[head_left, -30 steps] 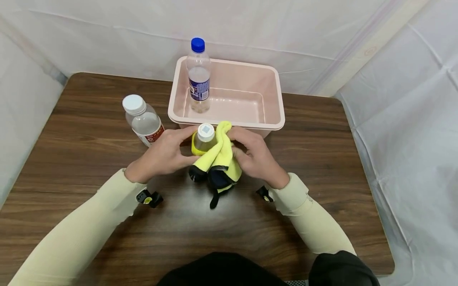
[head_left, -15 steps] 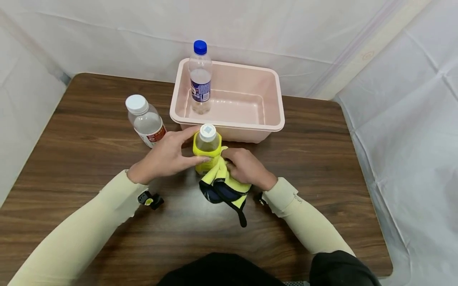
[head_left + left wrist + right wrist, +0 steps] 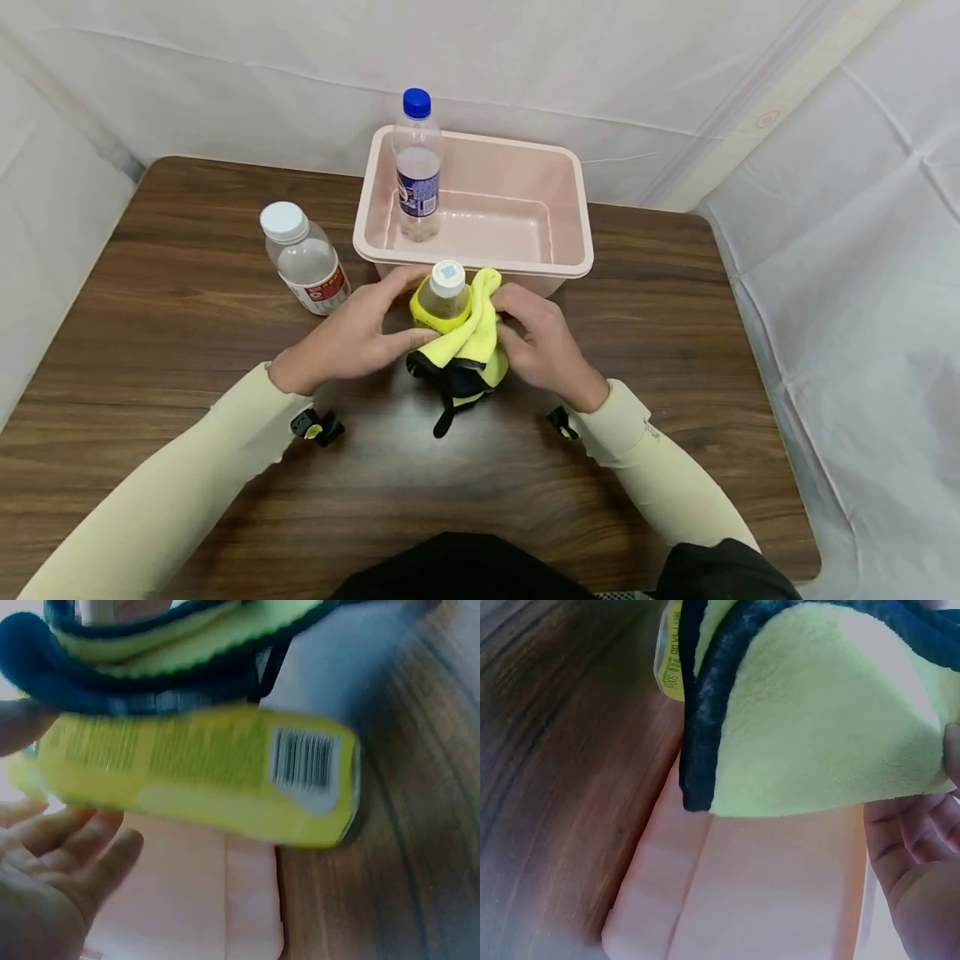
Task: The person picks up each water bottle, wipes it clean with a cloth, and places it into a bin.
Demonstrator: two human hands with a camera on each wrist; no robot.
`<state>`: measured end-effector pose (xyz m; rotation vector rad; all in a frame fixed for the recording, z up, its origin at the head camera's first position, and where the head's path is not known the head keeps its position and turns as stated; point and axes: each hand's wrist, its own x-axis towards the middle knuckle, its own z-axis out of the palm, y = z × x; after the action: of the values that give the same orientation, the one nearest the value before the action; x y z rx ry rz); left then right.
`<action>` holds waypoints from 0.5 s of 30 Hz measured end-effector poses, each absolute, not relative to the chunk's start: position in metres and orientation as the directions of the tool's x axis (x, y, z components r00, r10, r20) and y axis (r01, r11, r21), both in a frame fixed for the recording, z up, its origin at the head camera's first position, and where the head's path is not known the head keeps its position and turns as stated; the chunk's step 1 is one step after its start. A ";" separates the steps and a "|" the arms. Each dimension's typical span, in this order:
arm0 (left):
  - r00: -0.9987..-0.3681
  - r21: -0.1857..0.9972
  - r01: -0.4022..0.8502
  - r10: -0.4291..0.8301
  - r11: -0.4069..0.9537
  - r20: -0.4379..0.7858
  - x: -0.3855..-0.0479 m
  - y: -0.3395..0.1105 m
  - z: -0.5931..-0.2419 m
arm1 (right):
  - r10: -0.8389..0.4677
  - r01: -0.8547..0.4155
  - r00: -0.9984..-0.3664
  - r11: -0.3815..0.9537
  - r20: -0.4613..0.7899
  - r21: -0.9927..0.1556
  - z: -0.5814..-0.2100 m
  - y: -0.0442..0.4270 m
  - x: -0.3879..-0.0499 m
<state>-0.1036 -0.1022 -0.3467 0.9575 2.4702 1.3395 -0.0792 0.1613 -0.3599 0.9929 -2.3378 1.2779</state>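
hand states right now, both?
Left hand: holding the white-capped, yellow-labelled bottle.
Right hand: holding the yellow, dark-edged cloth.

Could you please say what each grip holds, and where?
Left grip: yellow-labelled bottle, around its upper sides. Right grip: yellow cloth, near its far end.

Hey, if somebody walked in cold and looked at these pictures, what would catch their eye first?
Most likely the bright yellow cloth with dark edging, which the right hand pinches at the side of the yellow-labelled bottle in the left hand, near the middle of the table. Next, perhaps, the pale pink bin just beyond them, with a blue-capped bottle standing in its left end.
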 end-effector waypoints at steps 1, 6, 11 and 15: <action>-0.780 0.792 0.464 0.608 0.397 0.152 -0.102 -0.101 -0.347 | -0.434 -0.695 -0.716 0.370 0.546 -0.617 -0.361 0.161 -0.078; -0.807 0.777 0.470 0.561 0.419 0.185 -0.097 -0.095 -0.349 | -0.489 -0.720 -0.688 0.366 0.537 -0.589 -0.358 0.161 -0.075; -0.821 0.762 0.463 0.543 0.453 0.175 -0.097 -0.093 -0.350 | -0.493 -0.735 -0.672 0.350 0.553 -0.581 -0.344 0.165 -0.082; -0.810 0.756 0.478 0.557 0.447 0.183 -0.100 -0.092 -0.351 | -0.539 -0.709 -0.690 0.365 0.484 -0.603 -0.333 0.166 -0.092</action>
<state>-0.0995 -0.0925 -0.3507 0.9299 2.5927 1.3085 -0.0921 0.1664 -0.3334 1.1230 -2.4202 1.2261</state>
